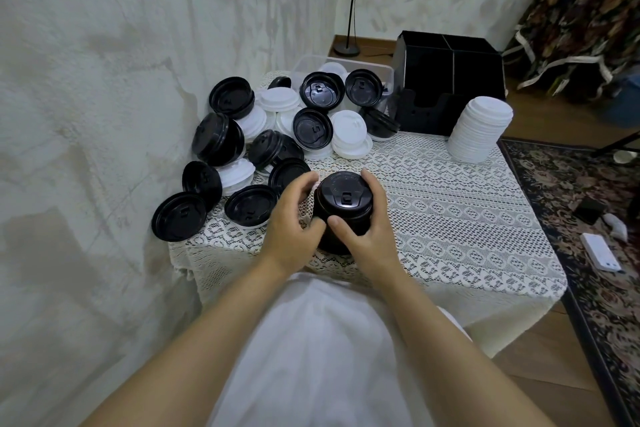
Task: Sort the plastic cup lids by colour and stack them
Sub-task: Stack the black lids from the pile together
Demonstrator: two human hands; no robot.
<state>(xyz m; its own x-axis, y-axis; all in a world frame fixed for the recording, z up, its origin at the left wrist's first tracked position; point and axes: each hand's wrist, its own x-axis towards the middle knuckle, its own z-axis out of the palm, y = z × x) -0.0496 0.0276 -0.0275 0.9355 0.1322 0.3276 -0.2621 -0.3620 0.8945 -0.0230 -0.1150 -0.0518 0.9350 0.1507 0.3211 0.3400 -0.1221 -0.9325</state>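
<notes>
A stack of black lids [344, 208] stands near the front middle of the table. My left hand [294, 218] curls round its left side and my right hand [367, 222] curls round its right side, thumbs at the front. A loose pile of black lids [313, 126] and white lids [349, 133] covers the table's far left, against the wall. A tall stack of white lids [481, 130] stands at the table's far right edge.
The table carries a white lace cloth [450, 204]. A black divided organiser box [450, 80] and a clear plastic tub [308, 62] stand at the back. A wall runs along the left. A patterned rug [595, 218] with small objects lies on the floor at right.
</notes>
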